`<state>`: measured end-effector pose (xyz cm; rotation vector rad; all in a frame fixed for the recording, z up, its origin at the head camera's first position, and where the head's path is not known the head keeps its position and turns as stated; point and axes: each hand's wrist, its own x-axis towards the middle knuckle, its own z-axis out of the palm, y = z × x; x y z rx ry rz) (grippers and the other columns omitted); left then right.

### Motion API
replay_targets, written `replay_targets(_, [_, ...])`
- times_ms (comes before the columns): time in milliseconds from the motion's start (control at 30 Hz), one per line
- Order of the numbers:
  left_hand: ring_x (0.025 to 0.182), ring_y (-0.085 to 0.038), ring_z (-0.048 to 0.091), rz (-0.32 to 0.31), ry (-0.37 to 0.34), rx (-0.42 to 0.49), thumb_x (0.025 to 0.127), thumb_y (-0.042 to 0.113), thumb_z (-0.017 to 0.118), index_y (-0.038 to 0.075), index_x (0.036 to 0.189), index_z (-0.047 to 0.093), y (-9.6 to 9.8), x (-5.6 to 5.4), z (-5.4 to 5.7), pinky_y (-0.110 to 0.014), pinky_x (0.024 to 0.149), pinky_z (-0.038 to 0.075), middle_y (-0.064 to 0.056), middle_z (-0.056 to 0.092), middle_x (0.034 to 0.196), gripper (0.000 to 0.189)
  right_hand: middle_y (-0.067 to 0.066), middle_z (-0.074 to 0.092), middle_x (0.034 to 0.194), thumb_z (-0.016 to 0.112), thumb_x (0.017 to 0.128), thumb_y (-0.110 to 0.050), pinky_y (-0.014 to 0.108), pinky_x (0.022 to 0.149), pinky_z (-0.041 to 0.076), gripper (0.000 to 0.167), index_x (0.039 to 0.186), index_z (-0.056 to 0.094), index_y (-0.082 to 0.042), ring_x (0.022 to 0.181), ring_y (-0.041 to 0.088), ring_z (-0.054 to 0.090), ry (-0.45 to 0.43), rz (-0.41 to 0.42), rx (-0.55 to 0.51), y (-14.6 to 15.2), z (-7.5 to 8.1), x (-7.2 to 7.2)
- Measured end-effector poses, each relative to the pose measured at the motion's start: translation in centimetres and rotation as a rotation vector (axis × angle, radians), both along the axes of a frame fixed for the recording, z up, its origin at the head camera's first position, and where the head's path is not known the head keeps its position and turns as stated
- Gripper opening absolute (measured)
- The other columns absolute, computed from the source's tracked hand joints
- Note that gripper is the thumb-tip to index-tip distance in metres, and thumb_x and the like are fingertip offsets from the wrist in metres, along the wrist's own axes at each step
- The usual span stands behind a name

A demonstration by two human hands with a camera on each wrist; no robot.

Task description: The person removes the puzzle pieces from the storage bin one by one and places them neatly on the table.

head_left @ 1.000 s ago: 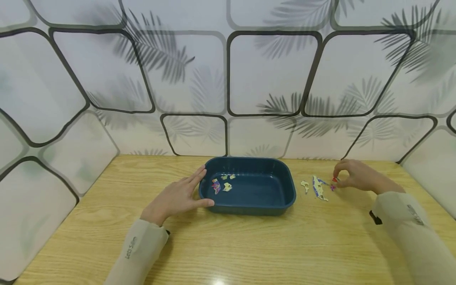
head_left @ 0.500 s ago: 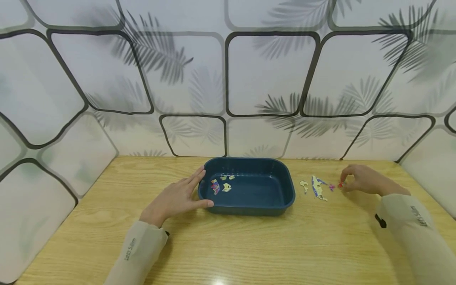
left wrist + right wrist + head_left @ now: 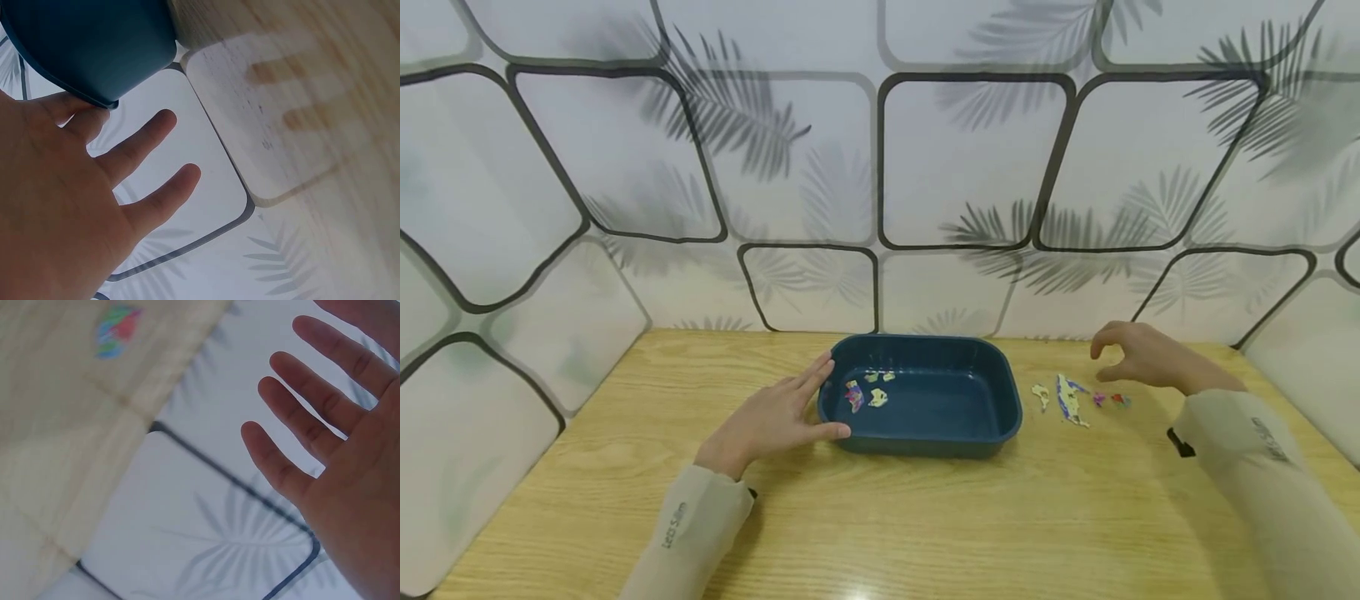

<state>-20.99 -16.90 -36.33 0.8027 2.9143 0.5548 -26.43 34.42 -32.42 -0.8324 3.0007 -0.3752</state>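
A dark blue rectangular tray (image 3: 932,408) stands on the wooden table. My left hand (image 3: 771,421) rests at its left rim, fingers spread; the left wrist view shows some fingers touching the rim and others extended below. Over the table at the right, my right hand (image 3: 1142,354) hovers with nothing in its fingers. Below it lie a red, green and blue scrap (image 3: 117,331) and a small magenta scrap (image 3: 1099,399). A long cream and blue scrap (image 3: 1067,400) and a small cream one (image 3: 1041,395) lie between those and the tray.
Inside the tray's left end are a purple and orange scrap (image 3: 854,396) and several cream scraps (image 3: 877,397). A wall covering (image 3: 970,158) with dark outlines and leaf prints rises behind the table (image 3: 917,525) and on both sides.
The right hand was pinching at the red scrap; it has let go of it, right of the magenta scrap, and lifted away. The left hand has stayed at the tray.
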Motion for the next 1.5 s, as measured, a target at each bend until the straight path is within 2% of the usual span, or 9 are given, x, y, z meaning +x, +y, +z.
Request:
replay_targets(233, [0.141, -0.044, 0.039, 0.013, -0.003, 0.002, 0.091, 0.066, 0.062, 0.006, 0.162, 0.023, 0.0, 0.0, -0.3, -0.06, 0.11, 0.036, -0.009, 0.019, 0.167, 0.1, 0.021, 0.063, 0.118, 0.081, 0.085, -0.012, 0.062, 0.088, 0.048, 0.016, 0.096, 0.07, -0.007, 0.11, 0.046, 0.058, -0.004, 0.064, -0.011, -4.8, 2.3, -0.6])
replay_targets(367, [0.141, -0.044, 0.039, 0.014, -0.006, 0.005, 0.091, 0.066, 0.062, 0.007, 0.162, 0.023, 0.0, 0.0, -0.2, -0.06, 0.111, 0.035, -0.008, 0.018, 0.168, 0.101, 0.018, 0.063, 0.117, 0.081, 0.086, -0.014, 0.061, 0.089, 0.047, 0.017, 0.098, 0.07, -0.008, 0.111, 0.044, 0.058, 0.014, 0.113, -0.016, -7.3, 3.0, -0.9])
replay_targets(633, [0.14, -0.044, 0.04, 0.007, 0.006, 0.004, 0.092, 0.066, 0.061, 0.004, 0.161, 0.023, -0.1, -0.1, -0.1, -0.06, 0.11, 0.036, -0.01, 0.019, 0.167, 0.1, 0.015, 0.063, 0.119, 0.078, 0.089, -0.011, 0.06, 0.091, 0.047, 0.016, 0.103, 0.071, -0.007, 0.111, 0.041, 0.058, -0.004, 0.161, -0.052, -11.7, 4.1, -1.2])
replay_targets(867, [0.14, -0.045, 0.04, 0.012, -0.003, 0.005, 0.092, 0.064, 0.062, 0.005, 0.162, 0.023, -0.1, -0.1, 0.1, -0.061, 0.11, 0.036, -0.01, 0.02, 0.167, 0.099, 0.013, 0.064, 0.117, 0.077, 0.09, -0.012, 0.057, 0.091, 0.049, 0.02, 0.107, 0.071, -0.002, 0.109, 0.039, 0.059, -0.034, 0.226, -0.056, -15.3, 4.0, -1.7])
replay_targets(1167, [0.139, -0.043, 0.043, 0.01, 0.013, -0.007, 0.091, 0.062, 0.065, 0.005, 0.161, 0.025, 0.2, -0.1, -0.1, -0.059, 0.109, 0.038, -0.012, 0.024, 0.166, 0.099, 0.015, 0.063, 0.122, 0.078, 0.09, -0.012, 0.054, 0.094, 0.05, 0.025, 0.112, 0.07, -0.003, 0.114, 0.038, 0.06, -0.081, 0.235, -0.047, -19.3, 3.4, -1.9])
replay_targets(1500, [0.138, -0.043, 0.044, 0.014, 0.027, 0.0, 0.091, 0.065, 0.064, 0.005, 0.161, 0.026, 0.1, -0.2, 0.0, -0.059, 0.108, 0.039, -0.012, 0.026, 0.165, 0.099, 0.013, 0.066, 0.118, 0.08, 0.088, -0.013, 0.046, 0.092, 0.052, 0.027, 0.111, 0.071, -0.003, 0.107, 0.033, 0.063, -0.069, 0.32, -0.027, -22.7, 2.2, -2.6])
